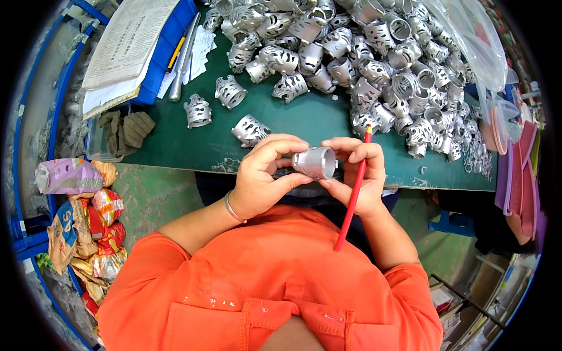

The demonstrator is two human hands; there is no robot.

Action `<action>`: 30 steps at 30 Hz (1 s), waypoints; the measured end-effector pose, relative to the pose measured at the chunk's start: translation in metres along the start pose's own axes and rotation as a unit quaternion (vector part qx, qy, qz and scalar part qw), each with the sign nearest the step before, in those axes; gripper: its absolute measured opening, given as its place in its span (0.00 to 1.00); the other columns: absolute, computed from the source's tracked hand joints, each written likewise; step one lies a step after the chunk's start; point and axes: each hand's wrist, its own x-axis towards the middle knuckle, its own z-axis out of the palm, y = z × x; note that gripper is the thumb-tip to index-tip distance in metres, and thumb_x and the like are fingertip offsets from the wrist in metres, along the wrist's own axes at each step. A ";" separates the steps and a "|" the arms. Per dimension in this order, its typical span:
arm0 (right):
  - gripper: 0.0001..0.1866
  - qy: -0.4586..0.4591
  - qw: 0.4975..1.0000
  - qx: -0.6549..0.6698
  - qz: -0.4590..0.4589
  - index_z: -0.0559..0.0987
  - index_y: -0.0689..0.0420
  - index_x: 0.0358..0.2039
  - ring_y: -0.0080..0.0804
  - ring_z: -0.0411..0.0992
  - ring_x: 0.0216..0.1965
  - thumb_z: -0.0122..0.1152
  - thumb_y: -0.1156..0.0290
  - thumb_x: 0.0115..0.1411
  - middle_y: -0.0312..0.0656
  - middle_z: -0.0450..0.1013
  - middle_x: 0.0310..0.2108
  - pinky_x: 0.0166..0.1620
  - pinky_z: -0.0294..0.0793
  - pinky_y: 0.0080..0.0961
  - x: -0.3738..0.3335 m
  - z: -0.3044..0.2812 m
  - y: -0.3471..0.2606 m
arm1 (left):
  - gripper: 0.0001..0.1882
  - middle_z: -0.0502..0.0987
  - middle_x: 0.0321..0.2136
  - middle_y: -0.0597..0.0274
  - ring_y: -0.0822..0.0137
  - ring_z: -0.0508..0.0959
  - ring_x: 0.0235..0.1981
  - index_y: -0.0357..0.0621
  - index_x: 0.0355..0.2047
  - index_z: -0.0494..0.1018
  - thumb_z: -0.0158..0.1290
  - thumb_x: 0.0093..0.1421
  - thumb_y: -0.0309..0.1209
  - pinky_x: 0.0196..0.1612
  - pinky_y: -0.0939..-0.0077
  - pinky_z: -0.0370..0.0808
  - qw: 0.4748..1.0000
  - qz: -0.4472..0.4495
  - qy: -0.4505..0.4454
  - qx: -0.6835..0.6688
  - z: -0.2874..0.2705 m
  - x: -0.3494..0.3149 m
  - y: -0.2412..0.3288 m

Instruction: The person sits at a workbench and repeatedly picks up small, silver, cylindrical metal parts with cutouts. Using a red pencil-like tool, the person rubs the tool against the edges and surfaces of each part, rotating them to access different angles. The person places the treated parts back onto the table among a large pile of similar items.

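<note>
Your left hand (pixel 257 175) and right hand (pixel 357 172) grasp one silver slotted metal sleeve (pixel 315 162) above the green bench edge (pixel 304 126); right fingers also pinch a red pencil (pixel 353 196). The large pile (pixel 374 64) appears unchecked.

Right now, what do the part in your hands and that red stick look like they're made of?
Part: likely cast or machined metal, matte silver-grey with dull highlights, like the pile on the table. Red stick: smooth, evenly coloured, probably plastic or painted wood; cannot tell which.
</note>
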 end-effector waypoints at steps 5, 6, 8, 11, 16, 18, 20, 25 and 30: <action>0.28 -0.016 0.992 -0.110 -0.052 0.60 0.55 0.37 0.37 0.70 0.45 0.70 0.82 0.42 0.50 0.71 0.42 0.47 0.70 0.31 0.014 0.010 -0.010 | 0.22 0.70 0.45 0.54 0.64 0.73 0.48 0.31 0.46 0.66 0.56 0.50 0.12 0.50 0.68 0.74 1.000 -0.020 -0.023 -0.008 -0.003 0.000 0.001; 0.28 -0.013 0.992 -0.114 -0.051 0.60 0.55 0.37 0.36 0.70 0.45 0.71 0.81 0.42 0.50 0.71 0.42 0.46 0.70 0.31 0.015 0.011 -0.010 | 0.22 0.71 0.45 0.54 0.64 0.73 0.47 0.31 0.46 0.66 0.56 0.50 0.13 0.50 0.68 0.74 0.999 -0.038 -0.026 -0.029 -0.003 0.000 0.003; 0.28 0.009 0.994 -0.106 -0.036 0.61 0.55 0.36 0.35 0.71 0.43 0.73 0.79 0.41 0.50 0.71 0.41 0.45 0.71 0.29 0.014 0.016 -0.010 | 0.21 0.72 0.44 0.53 0.64 0.75 0.45 0.30 0.47 0.65 0.56 0.51 0.14 0.50 0.67 0.75 0.994 -0.073 -0.030 -0.070 -0.003 -0.001 0.006; 0.28 0.022 0.992 -0.123 -0.021 0.62 0.56 0.35 0.34 0.71 0.41 0.74 0.77 0.40 0.49 0.71 0.40 0.43 0.71 0.28 0.014 0.019 -0.016 | 0.21 0.74 0.43 0.53 0.64 0.76 0.44 0.30 0.47 0.65 0.56 0.52 0.16 0.50 0.67 0.74 0.982 -0.093 -0.030 -0.165 0.000 -0.001 0.005; 0.29 0.031 0.983 -0.183 -0.014 0.63 0.57 0.35 0.32 0.72 0.38 0.76 0.74 0.39 0.49 0.73 0.37 0.40 0.72 0.27 0.015 0.022 -0.024 | 0.21 0.74 0.42 0.54 0.65 0.76 0.44 0.31 0.47 0.66 0.58 0.52 0.17 0.49 0.68 0.75 0.977 -0.114 -0.032 -0.178 0.001 -0.003 0.008; 0.29 0.027 0.982 -0.188 -0.021 0.63 0.57 0.34 0.33 0.73 0.37 0.76 0.73 0.39 0.49 0.73 0.37 0.40 0.73 0.27 0.015 0.022 -0.025 | 0.21 0.74 0.42 0.54 0.66 0.76 0.43 0.31 0.46 0.66 0.58 0.52 0.17 0.48 0.69 0.75 0.978 -0.115 -0.035 -0.170 0.001 -0.003 0.008; 0.29 0.025 0.980 -0.192 -0.037 0.63 0.57 0.34 0.34 0.73 0.36 0.76 0.73 0.38 0.50 0.73 0.36 0.39 0.73 0.28 0.015 0.022 -0.026 | 0.20 0.75 0.41 0.55 0.66 0.76 0.43 0.32 0.45 0.67 0.57 0.52 0.17 0.48 0.70 0.75 0.981 -0.111 -0.038 -0.153 0.000 -0.004 0.007; 0.30 -0.020 0.961 -0.251 -0.119 0.63 0.55 0.33 0.37 0.73 0.35 0.77 0.74 0.36 0.50 0.74 0.37 0.37 0.73 0.28 0.020 0.023 -0.032 | 0.18 0.76 0.39 0.57 0.68 0.76 0.42 0.34 0.44 0.67 0.57 0.52 0.16 0.47 0.72 0.75 0.985 -0.099 -0.040 -0.135 0.001 -0.005 0.009; 0.30 -0.041 0.958 -0.255 -0.124 0.63 0.55 0.33 0.38 0.72 0.37 0.77 0.74 0.36 0.50 0.74 0.39 0.39 0.71 0.30 0.018 0.018 -0.033 | 0.20 0.72 0.43 0.54 0.65 0.76 0.43 0.34 0.44 0.67 0.57 0.50 0.14 0.47 0.71 0.76 0.995 -0.021 -0.028 -0.089 0.001 -0.006 0.005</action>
